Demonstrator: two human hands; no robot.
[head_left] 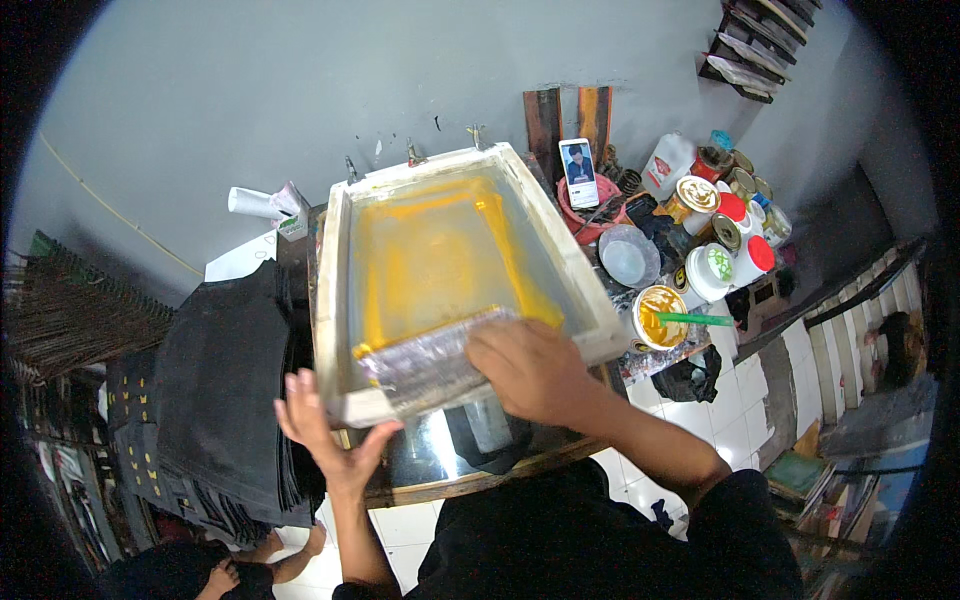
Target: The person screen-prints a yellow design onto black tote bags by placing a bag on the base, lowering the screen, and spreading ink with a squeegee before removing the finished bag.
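The screen [333, 260] sits mid-view on the tabletop [420, 472], with clamps [412, 155] at its twelve o'clock edge. The squeegee [425, 357] lies across its six o'clock end, over the yellow-smeared mesh [430, 260]. The right hand [530, 368], a little blurred, has its grip closed on the squeegee's right end. The left hand [335, 435] spreads its fingers at the screen's seven o'clock corner and holds nothing; whether it touches the frame, I cannot tell.

With the right grip so far to one side, the blade could tilt and leave ink uneven toward eight o'clock. The near edge looks raised above the black piece [488, 425] at six o'clock — if it drops unsupported, it could land crooked and smudge. Ink might also creep past the edge onto fingers. The ink tub [645, 320] at four o'clock, its green stick [700, 320] jutting out — an elbow could catch that.
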